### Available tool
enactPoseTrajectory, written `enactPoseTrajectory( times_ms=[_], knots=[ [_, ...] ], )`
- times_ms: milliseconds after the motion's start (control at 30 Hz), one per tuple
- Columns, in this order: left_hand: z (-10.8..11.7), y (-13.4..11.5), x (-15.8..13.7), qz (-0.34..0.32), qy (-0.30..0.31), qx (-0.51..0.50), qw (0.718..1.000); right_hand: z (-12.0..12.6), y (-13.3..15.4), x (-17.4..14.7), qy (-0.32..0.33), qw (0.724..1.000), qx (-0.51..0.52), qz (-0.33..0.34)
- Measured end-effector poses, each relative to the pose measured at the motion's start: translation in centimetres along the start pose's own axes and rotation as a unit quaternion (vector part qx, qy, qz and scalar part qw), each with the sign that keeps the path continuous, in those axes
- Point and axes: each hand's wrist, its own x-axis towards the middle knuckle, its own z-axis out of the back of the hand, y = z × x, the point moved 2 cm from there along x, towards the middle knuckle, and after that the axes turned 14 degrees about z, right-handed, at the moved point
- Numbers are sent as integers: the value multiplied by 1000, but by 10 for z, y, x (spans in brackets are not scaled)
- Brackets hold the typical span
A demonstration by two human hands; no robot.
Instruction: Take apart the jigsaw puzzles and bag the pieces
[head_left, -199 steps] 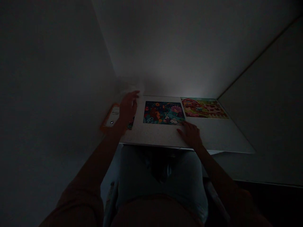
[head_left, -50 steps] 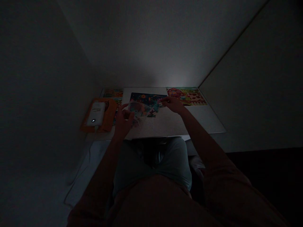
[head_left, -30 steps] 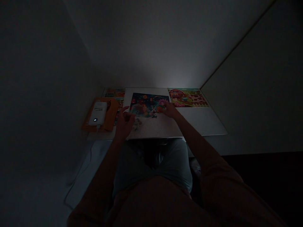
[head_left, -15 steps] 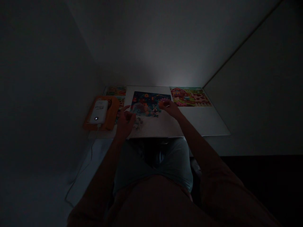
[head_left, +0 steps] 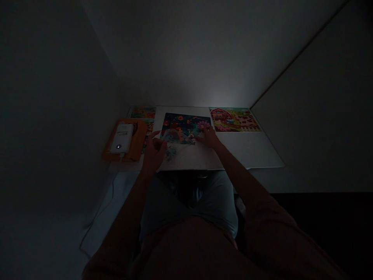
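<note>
Part-hiding dark picture [head_left: 181,123]; right hand [head_left: 208,137]

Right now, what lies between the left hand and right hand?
In the head view, a clear bag and the lower part of a dark, colourful picture lie between the left hand and the right hand.

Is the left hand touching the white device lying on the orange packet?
Apart. The head view shows a strip of the orange packet between the left hand and the white device.
</note>
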Motion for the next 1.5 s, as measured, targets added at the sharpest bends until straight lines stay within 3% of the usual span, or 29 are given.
enactPoseTrajectory(
  times_ms=[367,533,667,767,900,967,1100,1200,1500],
  knots=[
    [-1,4,-1,-7,5,17,1000,-18,-17,16,-16,998,-4,55],
    [1,4,0,-1,5,16,1000,-13,-18,12,1,994,112,18],
    [0,5,0,-3,4,17,1000,-3,-11,6,-93,966,239,-20],
    [-3,3,0,-5,4,22,1000,4,14,6,-152,939,308,21],
    [-6,-1,0,-6,12,20,1000,8,58,9,-64,938,309,146],
    [-5,-3,0,-7,10,17,1000,9,64,8,-42,952,260,159],
    [1,-2,0,-1,-5,15,1000,4,43,-2,-29,987,123,98],
    [5,-1,-1,6,-13,15,1000,-8,25,-16,16,997,61,52],
    [9,0,-2,18,-14,15,1000,-14,23,-21,75,992,99,31]
  ],
)
